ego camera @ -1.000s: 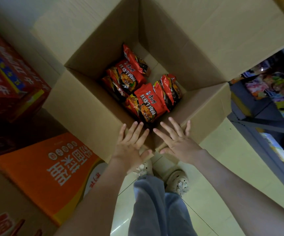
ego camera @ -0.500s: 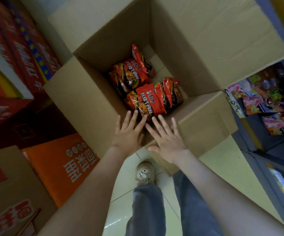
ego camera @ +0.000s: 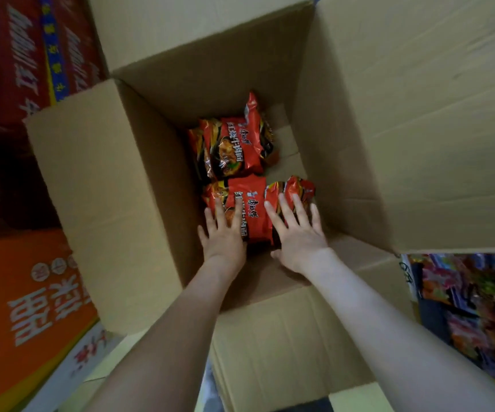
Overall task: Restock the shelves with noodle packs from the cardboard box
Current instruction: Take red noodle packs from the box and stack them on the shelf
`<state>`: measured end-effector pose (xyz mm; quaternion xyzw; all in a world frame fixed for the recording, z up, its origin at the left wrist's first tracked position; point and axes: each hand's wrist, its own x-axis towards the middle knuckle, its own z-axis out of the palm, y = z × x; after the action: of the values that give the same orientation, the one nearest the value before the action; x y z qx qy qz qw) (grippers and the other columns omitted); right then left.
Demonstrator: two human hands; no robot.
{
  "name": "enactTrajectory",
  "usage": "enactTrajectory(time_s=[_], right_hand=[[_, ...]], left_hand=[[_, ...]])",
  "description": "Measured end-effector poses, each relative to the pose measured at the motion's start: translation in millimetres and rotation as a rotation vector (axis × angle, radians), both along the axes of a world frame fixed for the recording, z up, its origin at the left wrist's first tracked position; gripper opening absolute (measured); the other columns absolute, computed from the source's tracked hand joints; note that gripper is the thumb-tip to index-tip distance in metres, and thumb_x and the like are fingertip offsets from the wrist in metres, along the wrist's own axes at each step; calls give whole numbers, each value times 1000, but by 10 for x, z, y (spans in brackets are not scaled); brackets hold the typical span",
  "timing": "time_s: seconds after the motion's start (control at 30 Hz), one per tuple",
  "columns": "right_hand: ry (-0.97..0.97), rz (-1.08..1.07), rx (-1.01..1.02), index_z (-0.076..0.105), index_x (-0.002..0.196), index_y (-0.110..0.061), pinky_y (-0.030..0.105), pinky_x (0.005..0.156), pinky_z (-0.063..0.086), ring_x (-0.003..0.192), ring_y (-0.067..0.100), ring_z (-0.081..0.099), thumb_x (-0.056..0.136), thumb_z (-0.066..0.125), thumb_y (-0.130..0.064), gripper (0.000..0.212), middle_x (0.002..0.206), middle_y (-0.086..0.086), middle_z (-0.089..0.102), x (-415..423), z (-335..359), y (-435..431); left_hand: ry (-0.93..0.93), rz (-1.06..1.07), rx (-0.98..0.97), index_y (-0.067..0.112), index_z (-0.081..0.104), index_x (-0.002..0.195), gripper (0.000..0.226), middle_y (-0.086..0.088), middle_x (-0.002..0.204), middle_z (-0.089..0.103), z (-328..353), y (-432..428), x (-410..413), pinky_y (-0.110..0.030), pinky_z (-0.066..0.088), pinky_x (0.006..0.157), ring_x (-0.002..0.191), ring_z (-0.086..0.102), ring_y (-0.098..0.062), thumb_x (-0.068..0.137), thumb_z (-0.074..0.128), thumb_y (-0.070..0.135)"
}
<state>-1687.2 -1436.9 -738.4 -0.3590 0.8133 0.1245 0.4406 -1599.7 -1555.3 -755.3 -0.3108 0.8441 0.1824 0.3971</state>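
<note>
Left hand (ego camera: 224, 230) and right hand (ego camera: 298, 233) are spread flat, gripping nothing, over the nearest noodle packs (ego camera: 252, 215). The packs look light, slippery and crushable, so they are probably best held gently by the sides.

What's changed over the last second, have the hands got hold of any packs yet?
Both hands went forward from the near rim and down into the cardboard box. The left hand and right hand now reach over the near noodle packs with straight, spread fingers; nothing is gripped yet. Neither those nor the far noodle packs have shifted, and the box flaps remain open.
</note>
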Motion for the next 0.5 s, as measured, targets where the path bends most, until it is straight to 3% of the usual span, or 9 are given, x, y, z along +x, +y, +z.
enactTrajectory(time_s=[0.1,0.2,0.37,0.5], right_hand=[[-18,80,34,-34,141,-29,48,108,-22,137,27,-35,92,50,-50,100,149,3,-38,-42,-245,-134],[-52,171,86,-33,142,-28,48,110,-20,136,27,-36,93,48,-51,98,149,3,-39,-11,-442,-238],[-114,214,124,-33,142,-30,48,110,-19,136,26,-36,94,48,-48,96,149,1,-39,37,-655,-274],[-166,189,155,-33,141,-31,46,112,-17,137,25,-34,94,50,-44,97,148,0,-40,53,-708,-243]], left_hand=[[-36,69,28,39,-25,145,90,-11,154,-31,-253,3,-30,-57,3,115,142,-18,-41,97,51,34],[-25,328,91,44,-24,143,83,-14,155,-27,-452,3,-40,-54,4,116,144,-11,-41,99,46,33],[126,708,194,45,-18,146,82,-16,158,0,-609,34,-87,-54,26,113,141,18,-40,98,45,25],[161,1011,94,25,-12,151,96,-16,151,22,-632,53,-188,-50,31,110,138,25,-35,90,63,22]])
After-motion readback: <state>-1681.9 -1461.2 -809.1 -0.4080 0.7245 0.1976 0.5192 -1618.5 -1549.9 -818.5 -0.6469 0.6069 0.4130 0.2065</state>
